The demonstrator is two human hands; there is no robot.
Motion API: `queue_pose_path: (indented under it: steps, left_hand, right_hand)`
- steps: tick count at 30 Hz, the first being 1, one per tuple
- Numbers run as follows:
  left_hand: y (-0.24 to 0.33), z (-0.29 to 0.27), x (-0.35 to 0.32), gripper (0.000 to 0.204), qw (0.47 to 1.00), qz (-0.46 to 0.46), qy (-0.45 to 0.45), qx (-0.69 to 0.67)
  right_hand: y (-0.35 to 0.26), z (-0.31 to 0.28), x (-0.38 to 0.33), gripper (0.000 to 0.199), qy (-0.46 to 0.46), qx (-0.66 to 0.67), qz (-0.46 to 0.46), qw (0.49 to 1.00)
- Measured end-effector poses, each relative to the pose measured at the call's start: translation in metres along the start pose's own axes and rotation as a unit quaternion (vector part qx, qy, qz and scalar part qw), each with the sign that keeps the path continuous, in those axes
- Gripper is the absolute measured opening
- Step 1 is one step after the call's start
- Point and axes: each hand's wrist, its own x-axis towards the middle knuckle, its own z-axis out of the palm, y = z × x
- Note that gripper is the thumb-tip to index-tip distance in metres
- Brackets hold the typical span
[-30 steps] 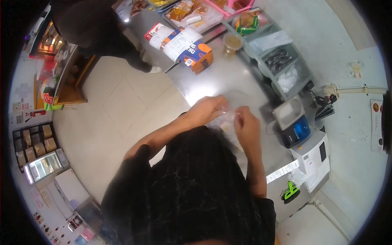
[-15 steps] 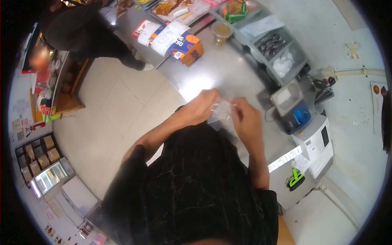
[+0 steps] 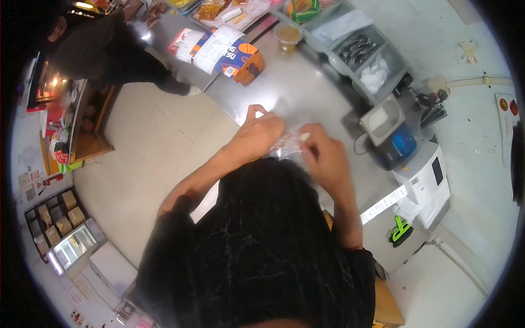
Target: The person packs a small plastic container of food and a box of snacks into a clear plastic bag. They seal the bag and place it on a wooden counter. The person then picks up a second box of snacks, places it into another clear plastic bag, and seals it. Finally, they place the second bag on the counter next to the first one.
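Note:
My left hand [image 3: 261,134] and my right hand [image 3: 324,154] are close together over the steel counter [image 3: 306,82], both gripping a clear crinkled plastic bag [image 3: 285,146] between them. My right fingers pinch a small white piece at the bag's upper edge. What is inside the bag is hidden. My dark-sleeved torso fills the lower middle of the view.
An orange and blue carton [image 3: 240,60] lies on the counter beyond my hands. A cup with a lid [image 3: 288,34] and grey bins [image 3: 361,52] stand further back. A white printer with a paper strip [image 3: 424,180] sits at right. Another person [image 3: 104,46] stands at upper left.
My hands stay together on the bag, working its top edge. The view has shifted slightly, so the counter items sit higher in the picture.

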Motion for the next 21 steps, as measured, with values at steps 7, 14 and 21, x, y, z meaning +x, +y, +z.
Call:
queue_pose_path:
  steps: [7,14,21]
  left_hand:
    - [-0.008,-0.006,0.001,0.007,0.991,-0.02,-0.025,0.129]
    - [-0.015,-0.015,0.011,0.024,0.954,-0.134,0.137,0.229]
    - [0.001,-0.01,0.01,0.026,0.93,-0.286,0.224,0.066]
  right_hand:
    - [0.007,0.015,-0.001,0.015,0.098,-0.098,0.019,0.99]
    - [0.021,0.014,0.007,0.018,0.25,-0.137,0.063,0.956]
    - [0.037,0.001,0.011,0.022,0.334,0.019,0.037,0.942]
